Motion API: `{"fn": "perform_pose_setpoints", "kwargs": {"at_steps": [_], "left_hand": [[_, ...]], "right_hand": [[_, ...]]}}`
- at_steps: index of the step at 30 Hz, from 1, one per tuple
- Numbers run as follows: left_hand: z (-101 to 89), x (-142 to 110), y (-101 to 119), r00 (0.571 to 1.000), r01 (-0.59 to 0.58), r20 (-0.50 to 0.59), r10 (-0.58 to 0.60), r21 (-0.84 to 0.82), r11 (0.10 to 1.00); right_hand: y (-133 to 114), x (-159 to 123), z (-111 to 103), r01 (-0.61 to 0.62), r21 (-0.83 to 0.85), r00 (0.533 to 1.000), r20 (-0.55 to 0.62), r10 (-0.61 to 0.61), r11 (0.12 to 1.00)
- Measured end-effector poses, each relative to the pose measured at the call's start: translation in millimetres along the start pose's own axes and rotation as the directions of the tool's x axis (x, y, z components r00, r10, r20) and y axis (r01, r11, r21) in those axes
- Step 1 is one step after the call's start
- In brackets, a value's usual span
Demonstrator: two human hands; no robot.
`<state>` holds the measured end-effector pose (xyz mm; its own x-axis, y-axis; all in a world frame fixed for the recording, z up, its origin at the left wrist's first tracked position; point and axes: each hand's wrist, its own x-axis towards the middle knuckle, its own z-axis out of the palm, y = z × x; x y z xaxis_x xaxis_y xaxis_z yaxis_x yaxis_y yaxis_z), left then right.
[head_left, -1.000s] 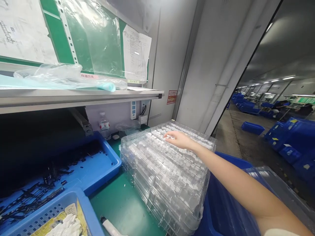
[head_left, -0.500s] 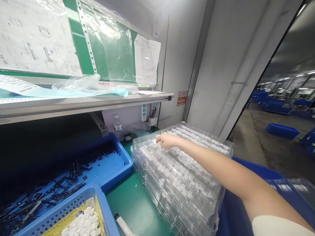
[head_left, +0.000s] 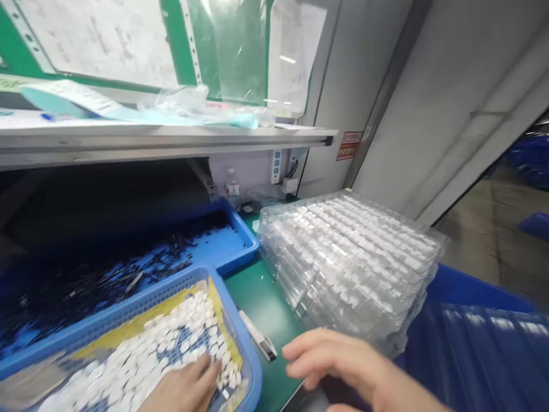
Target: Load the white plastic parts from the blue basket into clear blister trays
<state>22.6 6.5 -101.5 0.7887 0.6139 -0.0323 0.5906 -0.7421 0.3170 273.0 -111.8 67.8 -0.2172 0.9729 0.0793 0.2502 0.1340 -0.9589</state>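
Observation:
My left hand [head_left: 184, 384] reaches into a blue perforated basket [head_left: 253, 366], its fingers curled together at the small white plastic pieces [head_left: 141, 349]; what is between them, if anything, is hidden. Yellow lining [head_left: 229, 329] shows along the basket's edge. To the right, my right hand [head_left: 343, 363] hovers over the front of the green table, open, fingers stretched and somewhat apart, with nothing seen in it. Behind it stands a stack of clear plastic trays [head_left: 351, 257] with rows of white parts. A white pen-like tool [head_left: 257, 335] lies between basket and stack.
A larger blue tray [head_left: 235, 252] with scattered black parts [head_left: 158, 266] sits under the metal shelf [head_left: 171, 137]. A water bottle [head_left: 232, 186] stands behind it. A dark blue bin [head_left: 476, 292] is at the right, with clear trays [head_left: 493, 337] by it. A dark object [head_left: 311, 397] lies below my right hand.
My right hand has left the top of the tray stack and come back toward me. My left hand has entered view in the basket. The camera has turned left and down.

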Motion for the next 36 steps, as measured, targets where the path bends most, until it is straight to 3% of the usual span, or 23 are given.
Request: {"fn": "perform_pose_setpoints", "kwargs": {"at_steps": [2, 4, 6, 10, 15, 17, 21, 24, 26, 29, 32, 36], "left_hand": [[-16.0, 1, 3, 0.991, 0.004, 0.13, -0.014, 0.071, 0.997], [-39.2, 0, 4, 0.981, 0.062, 0.183, -0.057, -0.021, 0.998], [-65.4, -3, 4, 0.974, 0.148, 0.195, -0.112, -0.18, 0.972], [-106.7, -15, 12, 0.959, 0.281, 0.156, -0.235, -0.458, 0.843], [-117.0, -19, 22, 0.961, 0.239, -0.013, -0.276, -0.46, 0.855], [-115.6, -18, 19, 0.939, 0.295, 0.007, -0.343, -0.526, 0.798], [-116.8, -19, 6, 0.909, 0.349, 0.089, -0.407, -0.695, 0.629], [-120.0, -21, 0, 0.906, 0.358, 0.112, -0.408, -0.719, 0.596], [-121.8, -23, -1, 0.914, 0.359, 0.114, -0.389, -0.675, 0.645], [-122.4, -26, 3, 0.941, 0.331, 0.11, -0.32, -0.494, 0.804], [-120.2, -29, 6, 0.958, 0.286, 0.137, -0.253, -0.343, 0.895], [-117.1, -32, 7, 0.967, 0.238, 0.142, -0.212, -0.21, 0.948]], "right_hand": [[21, 10, 38, -0.089, 0.392, 0.996, 0.015, 0.09, 0.916], [41, 29, 70, -0.178, 0.66, 0.969, -0.011, 0.247, 0.73], [55, 52, 95, -0.214, 0.818, 0.91, -0.032, 0.413, 0.534], [63, 90, 126, -0.235, 0.941, 0.833, 0.065, 0.55, 0.244], [60, 107, 140, -0.347, 0.934, 0.805, 0.342, 0.485, -0.083], [59, 109, 140, -0.364, 0.925, 0.797, 0.372, 0.477, -0.114], [57, 109, 136, -0.383, 0.92, 0.783, 0.372, 0.498, -0.085], [58, 108, 134, -0.409, 0.908, 0.778, 0.397, 0.487, -0.087], [58, 108, 135, -0.41, 0.908, 0.79, 0.403, 0.463, -0.09], [59, 108, 137, -0.388, 0.914, 0.804, 0.397, 0.443, -0.116], [60, 107, 139, -0.384, 0.915, 0.808, 0.398, 0.435, -0.124], [61, 104, 141, -0.424, 0.906, 0.784, 0.374, 0.496, -0.014]]}}
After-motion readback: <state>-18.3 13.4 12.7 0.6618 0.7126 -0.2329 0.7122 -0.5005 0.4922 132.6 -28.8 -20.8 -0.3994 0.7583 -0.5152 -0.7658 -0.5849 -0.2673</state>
